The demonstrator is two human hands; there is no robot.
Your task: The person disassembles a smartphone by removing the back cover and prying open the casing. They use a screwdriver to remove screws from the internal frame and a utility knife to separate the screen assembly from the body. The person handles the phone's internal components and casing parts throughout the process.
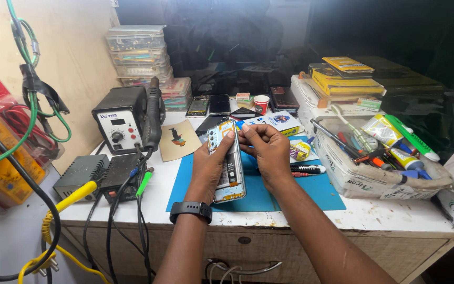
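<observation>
Blue mat [269,195] under opened phone [227,168] | left hand [211,165] clasps phone above counter [395,215] | right hand [269,147] pinches its top edge | best worked gently, phone steadied.

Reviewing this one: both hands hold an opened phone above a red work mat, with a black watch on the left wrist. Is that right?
Not quite: the mat is blue, not red, as the head view shows. The rest stands: the left hand and right hand both hold the opened phone above it, and a black watch sits on the left wrist.
</observation>
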